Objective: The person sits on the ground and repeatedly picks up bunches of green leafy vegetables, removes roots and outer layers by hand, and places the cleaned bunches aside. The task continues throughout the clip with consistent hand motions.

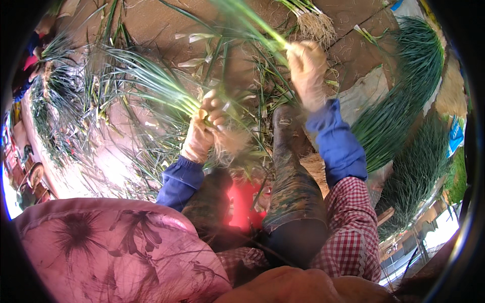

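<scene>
My left hand (201, 127) grips a bunch of green onions (166, 85) near their pale bases. Their leaves fan toward the upper left, while blurred roots (229, 146) hang out on the other side of the hand. Higher and to the right, my right hand (307, 70) is closed around green onion stalks (267, 32), whose leaves stretch up and left, smeared by motion. Just above that hand lies a small bundle of green onions with stringy roots (316, 26). Loose leaves and peelings (261, 87) litter the ground between my hands.
Large piles of green onions (409, 94) lie along the right, partly on pale sheeting (363, 89). Leaf scraps (60, 110) heap up at left, near a partly visible person (28, 68). My camouflage boot (295, 181) and a red object (244, 204) are below my hands.
</scene>
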A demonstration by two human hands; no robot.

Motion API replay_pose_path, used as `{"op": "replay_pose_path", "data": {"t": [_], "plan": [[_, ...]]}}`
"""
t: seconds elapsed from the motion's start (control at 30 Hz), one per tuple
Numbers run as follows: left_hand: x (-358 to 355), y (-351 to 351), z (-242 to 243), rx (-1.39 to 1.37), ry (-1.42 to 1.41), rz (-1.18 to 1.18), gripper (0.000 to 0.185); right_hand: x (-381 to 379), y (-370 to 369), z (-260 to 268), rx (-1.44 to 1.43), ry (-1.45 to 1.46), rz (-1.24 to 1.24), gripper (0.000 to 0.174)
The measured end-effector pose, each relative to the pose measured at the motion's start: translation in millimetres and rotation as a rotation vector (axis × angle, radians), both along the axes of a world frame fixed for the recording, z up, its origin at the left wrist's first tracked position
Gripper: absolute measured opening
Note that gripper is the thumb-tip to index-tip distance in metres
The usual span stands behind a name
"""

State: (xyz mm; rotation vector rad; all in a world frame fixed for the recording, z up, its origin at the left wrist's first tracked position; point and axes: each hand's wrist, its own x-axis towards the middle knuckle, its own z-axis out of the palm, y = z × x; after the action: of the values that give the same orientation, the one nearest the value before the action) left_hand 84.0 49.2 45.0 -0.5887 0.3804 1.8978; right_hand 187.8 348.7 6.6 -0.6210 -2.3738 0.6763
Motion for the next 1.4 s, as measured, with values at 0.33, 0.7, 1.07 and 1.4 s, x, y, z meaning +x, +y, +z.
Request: {"op": "replay_pose_path", "data": {"t": [0.33, 0.7, 1.07, 1.4], "plan": [[7, 9, 13, -0.284, 0.463, -0.155, 0.071, 22, -102, 22, -0.226, -0.085, 0.11, 0.039], [4, -6, -1, -0.243, 0.214, -0.145, 0.058, 27, -120, 37, -1.403, -0.256, 0.099, 0.067], [-9, -28, -16, -0.136, 0.219, 0.001, 0.061, 44, -120, 17, -1.637, -0.088, -0.107, 0.022], [0, -20, -13, -0.441, 0.307, -0.177, 0.048, 31, -132, 43, -1.115, -0.577, 0.404, 0.067]]}}
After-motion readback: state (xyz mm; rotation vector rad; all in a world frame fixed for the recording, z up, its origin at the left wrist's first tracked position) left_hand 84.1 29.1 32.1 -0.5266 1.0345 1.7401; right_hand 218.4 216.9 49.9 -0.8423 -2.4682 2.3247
